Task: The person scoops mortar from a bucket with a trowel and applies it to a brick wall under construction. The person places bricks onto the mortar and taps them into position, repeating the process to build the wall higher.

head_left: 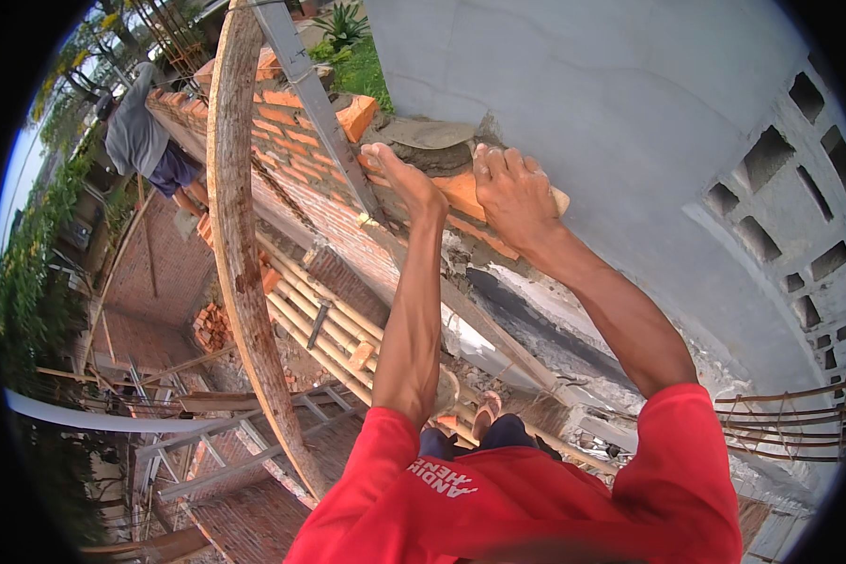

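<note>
My right hand is closed round a trowel's pale wooden handle, whose end shows past my fist. The trowel's grey blade lies over wet mortar on top of the brick wall. An orange brick sits on the wall between my two hands. My left hand is open, its fingers stretched along the wall's near side, close to an upright metal bar. Part of its palm side is hidden from view.
A curved wooden pole rises at left. Bamboo poles with a loose brick lie below the wall. A grey wall stands at right. Another person is at the wall's far left. A ladder is lower left.
</note>
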The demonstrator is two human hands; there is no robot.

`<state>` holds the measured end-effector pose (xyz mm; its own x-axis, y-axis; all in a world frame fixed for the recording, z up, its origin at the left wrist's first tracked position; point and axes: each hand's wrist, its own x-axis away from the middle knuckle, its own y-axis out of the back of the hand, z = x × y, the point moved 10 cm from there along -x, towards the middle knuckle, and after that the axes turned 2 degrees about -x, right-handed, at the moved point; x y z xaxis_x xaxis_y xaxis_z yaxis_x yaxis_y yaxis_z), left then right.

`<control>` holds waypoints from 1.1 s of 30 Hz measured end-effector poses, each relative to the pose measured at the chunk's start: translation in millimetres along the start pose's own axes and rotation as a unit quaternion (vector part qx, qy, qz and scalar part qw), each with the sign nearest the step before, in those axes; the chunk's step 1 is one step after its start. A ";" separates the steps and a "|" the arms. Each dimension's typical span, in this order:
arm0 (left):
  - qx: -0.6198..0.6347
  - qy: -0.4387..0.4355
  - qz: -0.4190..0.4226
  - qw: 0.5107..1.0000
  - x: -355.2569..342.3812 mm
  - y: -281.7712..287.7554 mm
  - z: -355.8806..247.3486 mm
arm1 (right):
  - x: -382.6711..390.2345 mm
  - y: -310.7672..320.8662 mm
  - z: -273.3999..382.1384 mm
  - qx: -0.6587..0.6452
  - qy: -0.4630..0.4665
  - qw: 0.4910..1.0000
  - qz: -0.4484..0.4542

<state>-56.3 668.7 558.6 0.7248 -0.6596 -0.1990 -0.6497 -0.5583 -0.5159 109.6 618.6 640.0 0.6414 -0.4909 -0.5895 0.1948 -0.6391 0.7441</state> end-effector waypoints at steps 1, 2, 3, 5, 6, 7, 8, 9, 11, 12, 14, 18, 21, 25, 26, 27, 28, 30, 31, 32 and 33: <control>-0.007 0.002 0.001 1.000 1.5 -2.0 -2.2 | 4.2 2.8 -4.0 -0.002 0.005 1.000 -0.001; -0.015 0.006 0.000 1.000 4.4 -2.5 -3.5 | 10.3 3.5 -7.8 -0.005 0.011 1.000 0.011; -0.037 0.008 -0.004 0.999 8.2 -2.7 -3.5 | 18.9 9.8 -13.2 0.000 0.015 1.000 -0.001; -0.086 -0.016 -0.007 0.996 14.7 -4.7 -6.0 | 41.2 23.0 -25.8 0.008 0.018 1.000 -0.018; -0.086 0.006 -0.004 0.996 14.4 -4.8 -0.3 | 51.3 25.7 -28.9 0.018 0.031 0.999 -0.009; -0.089 -0.002 0.005 0.996 12.7 -7.2 0.4 | 60.5 32.3 -32.4 0.028 0.041 0.999 -0.018; -0.097 0.010 0.013 0.995 10.8 -8.4 5.3 | 68.4 38.9 -34.6 0.037 0.051 0.998 -0.026; -0.090 -0.001 0.017 0.996 8.9 -8.7 6.0 | 74.4 42.5 -41.5 0.020 0.035 0.999 -0.013; -0.088 0.038 0.018 0.995 5.8 -6.6 18.5 | 80.2 48.6 -53.3 -0.014 0.003 1.000 0.011; -0.077 0.008 0.017 0.997 4.9 -6.8 15.0 | 79.6 51.3 -58.9 -0.028 -0.021 0.999 0.014; -0.070 -0.021 0.010 0.997 5.2 -7.1 13.9 | 74.2 49.2 -67.3 -0.053 -0.076 0.995 0.033; -0.102 -0.028 -0.018 0.994 3.5 -11.5 14.9 | 54.7 33.1 -57.0 -0.111 -0.116 0.986 0.033; -0.076 -0.018 -0.011 0.997 8.8 -17.1 12.1 | 53.1 21.2 -50.3 -0.140 -0.152 0.977 0.051; -0.038 0.020 0.016 0.999 20.1 -24.1 6.0 | 67.6 21.6 -57.1 -0.162 -0.188 0.962 0.116; -0.032 0.014 0.032 0.999 21.8 -26.4 0.4 | 73.6 22.6 -60.2 -0.170 -0.196 0.955 0.142; -0.035 0.003 0.038 0.999 21.1 -25.9 -7.2 | 79.0 33.2 -66.9 -0.183 -0.212 0.953 0.116; -0.042 -0.023 0.052 0.998 19.3 -26.3 -18.5 | 86.3 42.5 -73.6 -0.198 -0.228 0.949 0.094; -0.054 -0.046 0.075 0.995 17.0 -15.1 -38.5 | 102.2 53.1 -73.0 -0.271 -0.263 0.925 0.044; -0.057 -0.045 0.087 0.994 12.9 -1.6 -52.9 | 111.5 54.5 -69.7 -0.325 -0.283 0.902 0.012; -0.063 -0.032 0.088 0.994 11.2 13.7 -63.6 | 121.7 55.8 -65.0 -0.376 -0.296 0.877 -0.029; -0.076 -0.051 0.099 0.991 16.9 28.8 -79.4 | 134.0 39.8 -50.5 -0.472 -0.323 0.820 -0.007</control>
<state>-81.0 601.5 606.5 0.5937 -0.7143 -0.3704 -0.8031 -0.4976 -0.3277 240.7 557.3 606.5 0.1661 -0.8935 -0.4173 0.8820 -0.0546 0.4682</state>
